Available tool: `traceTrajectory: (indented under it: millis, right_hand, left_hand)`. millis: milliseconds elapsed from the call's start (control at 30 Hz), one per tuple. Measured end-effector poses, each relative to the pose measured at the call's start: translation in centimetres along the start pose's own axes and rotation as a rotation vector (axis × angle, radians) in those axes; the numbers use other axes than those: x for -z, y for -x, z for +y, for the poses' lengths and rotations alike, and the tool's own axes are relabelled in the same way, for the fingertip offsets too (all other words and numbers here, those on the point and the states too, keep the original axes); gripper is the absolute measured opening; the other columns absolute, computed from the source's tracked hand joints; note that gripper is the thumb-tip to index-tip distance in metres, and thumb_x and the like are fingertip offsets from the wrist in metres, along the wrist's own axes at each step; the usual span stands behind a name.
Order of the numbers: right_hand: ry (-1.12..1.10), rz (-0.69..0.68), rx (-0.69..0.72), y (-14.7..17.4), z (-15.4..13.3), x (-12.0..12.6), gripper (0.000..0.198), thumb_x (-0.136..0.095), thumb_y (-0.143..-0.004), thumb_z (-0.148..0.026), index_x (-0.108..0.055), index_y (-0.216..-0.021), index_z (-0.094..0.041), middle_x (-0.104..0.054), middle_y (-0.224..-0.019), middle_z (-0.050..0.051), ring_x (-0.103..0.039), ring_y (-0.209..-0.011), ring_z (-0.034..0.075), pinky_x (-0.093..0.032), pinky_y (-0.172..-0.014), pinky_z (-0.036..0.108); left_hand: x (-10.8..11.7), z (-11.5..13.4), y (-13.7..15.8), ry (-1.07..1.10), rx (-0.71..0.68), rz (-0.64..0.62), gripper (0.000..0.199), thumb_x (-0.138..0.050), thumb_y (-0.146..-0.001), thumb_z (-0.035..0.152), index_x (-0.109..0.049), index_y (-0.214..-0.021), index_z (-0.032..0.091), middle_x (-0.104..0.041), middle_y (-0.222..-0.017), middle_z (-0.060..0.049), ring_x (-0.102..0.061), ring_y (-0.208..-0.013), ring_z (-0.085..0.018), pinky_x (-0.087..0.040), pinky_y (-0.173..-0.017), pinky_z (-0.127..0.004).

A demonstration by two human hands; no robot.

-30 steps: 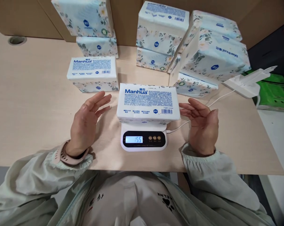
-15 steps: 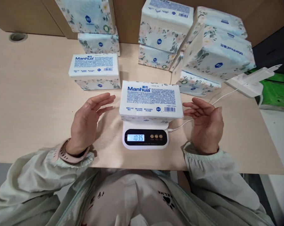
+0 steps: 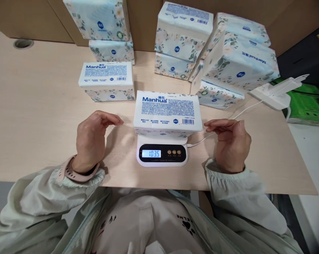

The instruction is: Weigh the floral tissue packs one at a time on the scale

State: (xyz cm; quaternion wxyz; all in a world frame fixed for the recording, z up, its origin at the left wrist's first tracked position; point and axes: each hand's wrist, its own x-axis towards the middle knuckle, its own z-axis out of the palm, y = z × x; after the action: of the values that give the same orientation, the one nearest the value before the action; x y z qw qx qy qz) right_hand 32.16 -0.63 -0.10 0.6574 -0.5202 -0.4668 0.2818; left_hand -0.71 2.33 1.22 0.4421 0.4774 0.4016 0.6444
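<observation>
A white and blue tissue pack (image 3: 167,111) marked "Manhua" rests on a white digital kitchen scale (image 3: 162,163), whose lit display reads 103.5. To the left of the pack, my left hand (image 3: 93,139) is held open above the table with bent fingers and nothing in them. My right hand (image 3: 230,143) is open too, its fingertips close to the pack's right side with a small gap between. A pink band is on my left wrist.
Another tissue pack (image 3: 106,79) lies behind to the left, before a stack of packs (image 3: 111,51). More stacked packs (image 3: 177,40) stand at the back right. A white cable (image 3: 200,141) runs from the scale toward a power strip (image 3: 274,95). Cardboard (image 3: 143,24) lines the back.
My left hand has drawn slightly away from the pack and its fingers have bent more. My right fingers have curled inward and dropped a little. The pack and the reading are unchanged.
</observation>
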Motion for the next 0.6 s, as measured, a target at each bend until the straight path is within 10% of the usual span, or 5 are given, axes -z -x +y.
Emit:
traceTrajectory:
  millis: [267,467,600]
  right_hand:
    - [0.276,-0.21,0.089,0.6,0.1,0.5,0.044,-0.052,-0.11,-0.057,-0.084,-0.12,-0.029,-0.079,-0.11,0.006,-0.067,-0.089,0.022,-0.058,-0.086,0.042]
    - [0.4,-0.477,0.077,0.8,-1.2,-1.7,0.054,-0.043,-0.11,-0.066,-0.069,-0.145,-0.033,-0.071,-0.138,0.01,-0.065,-0.134,0.029,-0.059,-0.115,0.053]
    - [0.396,-0.384,0.077,-2.7,-0.8,-4.5,0.065,-0.044,-0.104,-0.08,-0.07,-0.137,-0.031,-0.07,-0.131,0.011,-0.064,-0.136,0.032,-0.056,-0.121,0.058]
  left_hand:
    - [-0.1,0.3,0.8,-0.161,0.073,-0.109,0.018,-0.078,-0.101,0.041,-0.092,-0.106,0.031,-0.087,-0.115,-0.005,-0.081,-0.111,-0.026,-0.064,-0.104,-0.042]
    - [-1.7,1.4,0.2,-0.095,0.187,-0.335,0.036,-0.071,-0.106,0.044,-0.081,-0.138,0.034,-0.075,-0.149,-0.002,-0.065,-0.149,-0.034,-0.05,-0.131,-0.057]
    - [-4.7,1.9,-3.5,-0.086,0.023,-0.462,0.042,-0.07,-0.103,0.045,-0.077,-0.141,0.031,-0.067,-0.159,-0.003,-0.054,-0.159,-0.035,-0.043,-0.136,-0.056]
